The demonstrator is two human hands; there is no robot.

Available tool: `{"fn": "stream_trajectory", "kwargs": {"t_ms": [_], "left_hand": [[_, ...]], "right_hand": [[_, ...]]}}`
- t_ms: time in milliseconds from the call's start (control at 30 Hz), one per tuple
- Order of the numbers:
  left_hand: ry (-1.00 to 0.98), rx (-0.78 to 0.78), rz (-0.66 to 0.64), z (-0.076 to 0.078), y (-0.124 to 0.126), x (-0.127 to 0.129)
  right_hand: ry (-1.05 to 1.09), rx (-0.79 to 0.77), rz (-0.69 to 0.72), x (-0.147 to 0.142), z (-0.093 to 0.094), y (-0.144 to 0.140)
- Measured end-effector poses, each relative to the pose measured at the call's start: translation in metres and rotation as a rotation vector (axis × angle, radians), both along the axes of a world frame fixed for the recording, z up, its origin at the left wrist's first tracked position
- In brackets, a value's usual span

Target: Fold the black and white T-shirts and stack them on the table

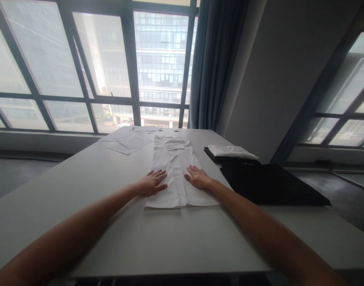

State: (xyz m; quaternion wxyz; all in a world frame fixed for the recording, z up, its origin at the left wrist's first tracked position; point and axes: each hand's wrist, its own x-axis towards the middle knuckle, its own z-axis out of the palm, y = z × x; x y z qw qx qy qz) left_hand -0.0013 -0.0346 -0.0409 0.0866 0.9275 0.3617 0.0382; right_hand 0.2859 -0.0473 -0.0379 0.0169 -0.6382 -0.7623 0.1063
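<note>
Both hands lie flat, fingers spread, gripping nothing: left hand (152, 183) at nine o'clock, right hand (196, 177) at three o'clock on the white garment (176, 159), black cloth (268, 184) beyond

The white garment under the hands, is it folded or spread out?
Folded: the white garment lies as a narrow strip, both long sides turned in, meeting along a centre seam.

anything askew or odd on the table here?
Nothing stands out. The white garment lies flat and folded into a long strip, square to the table edge, with the left hand and right hand flat on it. The black cloth, the folded white piece and the papers lie tidy.
</note>
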Motion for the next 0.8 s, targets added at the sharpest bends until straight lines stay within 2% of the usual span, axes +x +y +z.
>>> {"fn": "stream_trajectory", "kwargs": {"t_ms": [100,200,300,367,500,700,800], "left_hand": [[-0.063,-0.046,-0.036,0.009,-0.01,-0.014],[-0.063,-0.182,-0.093,0.025,-0.017,-0.034],[0.027,-0.326,-0.124,0.039,-0.024,-0.05],[0.053,-0.363,-0.141,0.044,-0.027,-0.055],[-0.024,-0.338,-0.139,0.042,-0.028,-0.052],[-0.304,-0.107,-0.098,0.031,-0.024,-0.04],[-0.306,-0.117,-0.14,0.028,-0.024,-0.038]], "right_hand": [[0.071,0.056,0.088,0.014,0.007,-0.011],[0.178,0.091,0.139,0.042,0.015,-0.017],[0.212,0.037,0.131,0.071,0.023,-0.02],[0.213,-0.025,0.128,0.082,0.028,-0.022],[0.211,-0.086,0.125,0.084,0.035,-0.027],[0.218,-0.017,0.213,0.07,0.039,-0.033],[0.247,-0.001,0.25,0.063,0.039,-0.035]]}}
